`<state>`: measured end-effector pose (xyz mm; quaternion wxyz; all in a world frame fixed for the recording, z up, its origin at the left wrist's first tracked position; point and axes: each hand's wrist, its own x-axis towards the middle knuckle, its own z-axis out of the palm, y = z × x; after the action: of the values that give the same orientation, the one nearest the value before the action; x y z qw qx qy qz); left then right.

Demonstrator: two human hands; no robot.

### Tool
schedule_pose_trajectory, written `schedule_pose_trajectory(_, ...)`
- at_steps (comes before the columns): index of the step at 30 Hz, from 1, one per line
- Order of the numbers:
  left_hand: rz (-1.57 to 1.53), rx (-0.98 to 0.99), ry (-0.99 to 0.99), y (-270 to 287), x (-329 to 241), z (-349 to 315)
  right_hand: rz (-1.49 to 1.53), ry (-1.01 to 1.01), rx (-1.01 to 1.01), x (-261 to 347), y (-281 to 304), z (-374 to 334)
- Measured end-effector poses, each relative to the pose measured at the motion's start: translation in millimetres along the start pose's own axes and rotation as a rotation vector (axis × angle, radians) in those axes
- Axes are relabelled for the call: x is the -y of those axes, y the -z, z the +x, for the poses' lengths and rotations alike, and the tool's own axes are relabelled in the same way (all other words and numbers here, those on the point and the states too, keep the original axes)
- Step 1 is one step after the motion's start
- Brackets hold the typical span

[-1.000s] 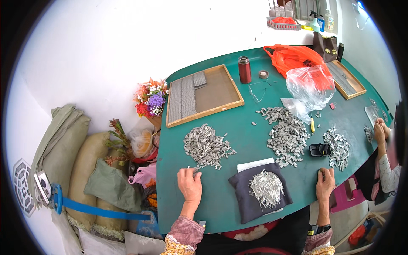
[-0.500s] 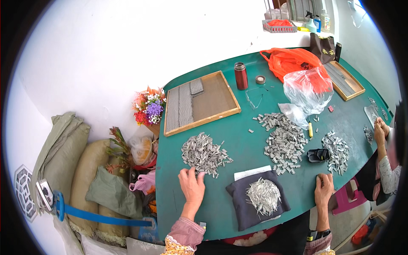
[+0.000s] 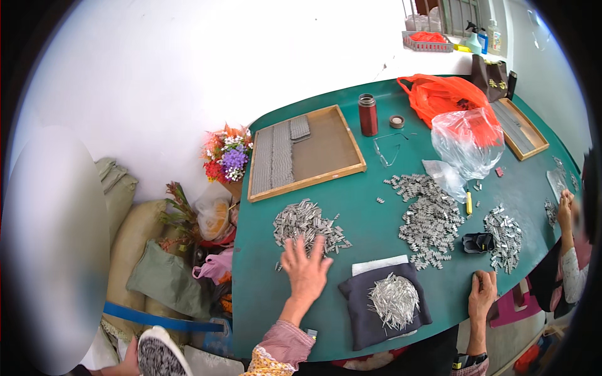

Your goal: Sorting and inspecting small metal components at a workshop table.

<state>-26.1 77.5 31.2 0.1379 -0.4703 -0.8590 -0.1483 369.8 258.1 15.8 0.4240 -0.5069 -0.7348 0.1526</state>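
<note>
My left hand (image 3: 306,269) is open, its fingers spread over the near side of a pile of small grey metal pieces (image 3: 307,222). At the table's front edge on the right rests my right hand (image 3: 482,293), its fingers curled in; whatever they may hold is hidden. Between my hands lies a folded dark cloth (image 3: 360,313) with a heap of thin silvery pins (image 3: 394,301) on it. Beyond my right hand are a small black tray (image 3: 478,242), a pile of short metal pieces (image 3: 503,238) and a larger pile of notched metal pieces (image 3: 431,222).
On the green table (image 3: 338,200) stand a wooden-framed tray (image 3: 326,144) with rows of grey pieces, a red flask (image 3: 368,116), glasses (image 3: 387,153), plastic bags (image 3: 467,147) and a yellow-handled tool (image 3: 468,203). A co-worker's hand (image 3: 566,210) is at the far right. Sacks (image 3: 135,250) stand left.
My left hand has moved forward and right over the metal pile, fingers spreading. My right hand stays curled at the edge. A blurred pale shape, a shoe and another hand have appeared at left.
</note>
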Motion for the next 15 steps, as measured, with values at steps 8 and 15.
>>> schedule_pose_trajectory(8, -0.024, 0.059, -0.072, -8, -18, 5, 0.015, 0.020, 0.039, -16, 0, -1)
schedule_pose_trajectory(15, 0.165, 0.272, 0.734, 44, -14, -22, 0.013, 0.053, 0.078, -10, -9, -1)
